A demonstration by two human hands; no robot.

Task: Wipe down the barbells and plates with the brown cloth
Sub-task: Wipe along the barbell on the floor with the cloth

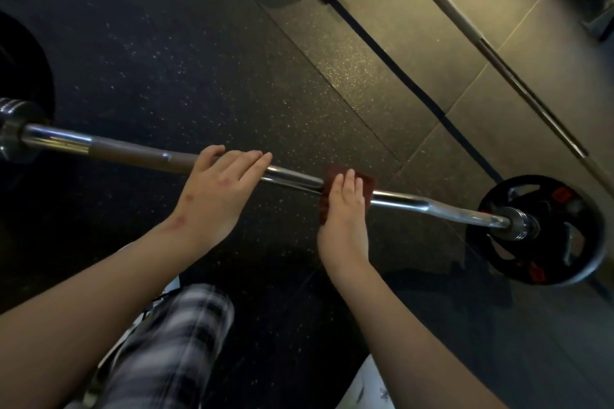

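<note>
The brown cloth (330, 178) lies on the middle of the shiny bent metal barbell (398, 198). The right hand (342, 212) presses it with straight fingers (349, 184). The left hand (216, 191) rests flat on the barbell too.

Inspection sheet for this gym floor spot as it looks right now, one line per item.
Surface: black speckled rubber floor; paler mats toward the upper right.
Job's things: bent chrome bar runs across the view; brown cloth draped over its middle; black plate on its right end; dark plate at its left end, mostly in shadow.
Clutter: white item at the bottom edge, too cropped to identify.
Grippers: left hand rests on the bar, fingers straight; right hand presses the cloth onto the bar, fingers straight.
Cables: nothing seen.
Surroundings: straight bar on the paler mats; plaid trouser leg below.
</note>
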